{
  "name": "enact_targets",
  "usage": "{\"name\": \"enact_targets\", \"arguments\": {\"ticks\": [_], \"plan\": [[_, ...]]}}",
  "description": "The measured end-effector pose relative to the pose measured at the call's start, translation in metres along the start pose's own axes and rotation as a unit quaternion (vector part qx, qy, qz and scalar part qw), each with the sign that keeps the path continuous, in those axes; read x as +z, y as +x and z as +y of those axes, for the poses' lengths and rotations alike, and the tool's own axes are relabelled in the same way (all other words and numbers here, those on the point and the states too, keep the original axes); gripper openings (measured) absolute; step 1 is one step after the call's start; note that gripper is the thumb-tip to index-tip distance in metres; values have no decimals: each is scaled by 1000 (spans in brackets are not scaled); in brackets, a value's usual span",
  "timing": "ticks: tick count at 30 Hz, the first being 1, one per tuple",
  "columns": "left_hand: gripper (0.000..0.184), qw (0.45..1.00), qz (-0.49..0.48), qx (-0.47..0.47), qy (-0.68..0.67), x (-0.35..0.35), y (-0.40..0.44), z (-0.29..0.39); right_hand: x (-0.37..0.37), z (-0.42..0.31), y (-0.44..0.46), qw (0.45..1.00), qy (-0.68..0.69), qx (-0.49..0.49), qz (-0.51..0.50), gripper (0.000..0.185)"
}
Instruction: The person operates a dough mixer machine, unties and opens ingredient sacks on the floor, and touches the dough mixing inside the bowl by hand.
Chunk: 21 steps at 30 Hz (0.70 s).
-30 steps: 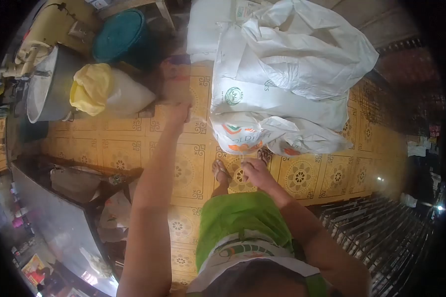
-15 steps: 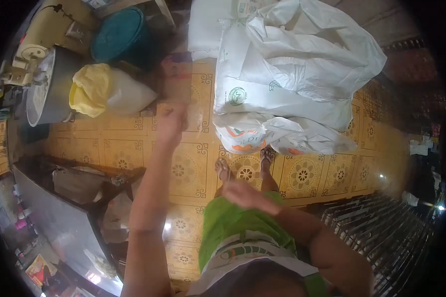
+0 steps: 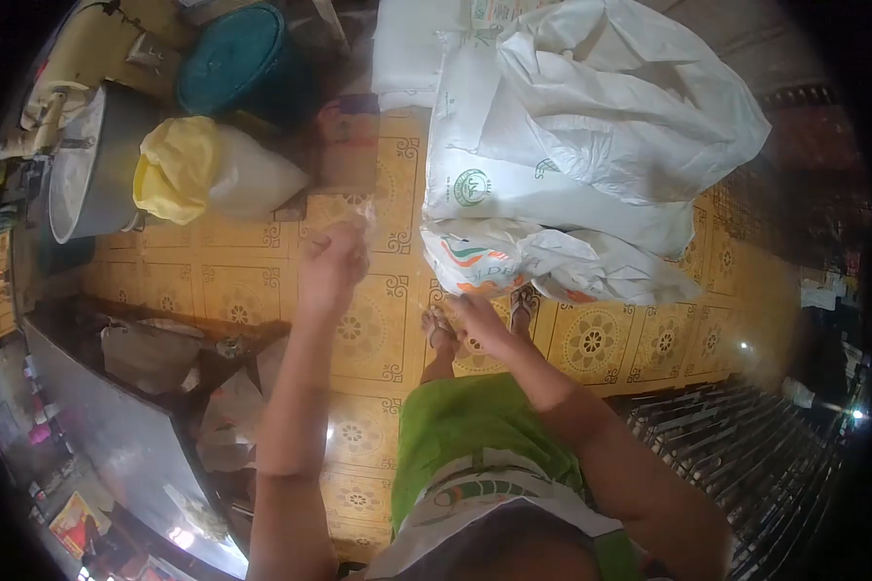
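Above the tiled floor, my left hand (image 3: 334, 263) is closed in a fist. A faint, pale, see-through scrap (image 3: 363, 210) shows at its far side, too blurred to name. My right hand (image 3: 480, 324) is closed too, its fingers pressed together over my sandalled feet; whatever it may hold is hidden. Just beyond the right hand lies a white sack with orange and green print (image 3: 480, 263). Behind that, large white woven sacks (image 3: 572, 184) are piled, the top one loose and crumpled.
At the left stand a yellow-topped white sack (image 3: 179, 174), a big metal bowl (image 3: 77, 174) under a machine, and a teal lidded tub (image 3: 233, 63). A metal-sided table (image 3: 126, 426) is at lower left; a dark rack (image 3: 736, 474) stands at lower right.
My right hand has moved forward, away from my apron and toward the printed sack. The left hand has come slightly nearer to me, still closed. The view has shifted a little.
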State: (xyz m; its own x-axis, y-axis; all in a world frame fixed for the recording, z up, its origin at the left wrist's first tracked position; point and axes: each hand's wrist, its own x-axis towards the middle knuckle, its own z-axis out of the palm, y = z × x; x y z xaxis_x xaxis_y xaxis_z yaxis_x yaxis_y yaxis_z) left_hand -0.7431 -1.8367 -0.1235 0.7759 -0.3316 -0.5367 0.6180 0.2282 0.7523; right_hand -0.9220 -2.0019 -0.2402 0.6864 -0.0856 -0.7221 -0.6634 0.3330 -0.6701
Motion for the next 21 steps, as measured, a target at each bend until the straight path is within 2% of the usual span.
{"name": "enact_targets", "arguments": {"ticks": [1,3,4,6,9,16,19,21], "plan": [[29,1000,0,-1,0,-3,1,-2,-7,12,21,1000,0,1,0,31],[30,1000,6,6,-15,-11,1,-8,-24,39,71,961,217,135,106,32],[30,1000,8,5,-14,-14,-1,-6,-26,40,86,961,218,136,104,32],[32,999,17,38,-25,-16,-9,2,-25,38,110,919,366,108,101,36],[34,999,33,22,13,-4,-27,12,-12,11,115,907,402,89,85,37],[33,999,11,-2,46,-13,-35,6,-20,20,140,906,416,64,56,32],[34,999,-1,7,36,-14,-31,6,-25,17,137,924,370,57,80,27],[34,1000,1,7,27,-10,-31,9,-34,22,139,944,324,65,24,23]]}}
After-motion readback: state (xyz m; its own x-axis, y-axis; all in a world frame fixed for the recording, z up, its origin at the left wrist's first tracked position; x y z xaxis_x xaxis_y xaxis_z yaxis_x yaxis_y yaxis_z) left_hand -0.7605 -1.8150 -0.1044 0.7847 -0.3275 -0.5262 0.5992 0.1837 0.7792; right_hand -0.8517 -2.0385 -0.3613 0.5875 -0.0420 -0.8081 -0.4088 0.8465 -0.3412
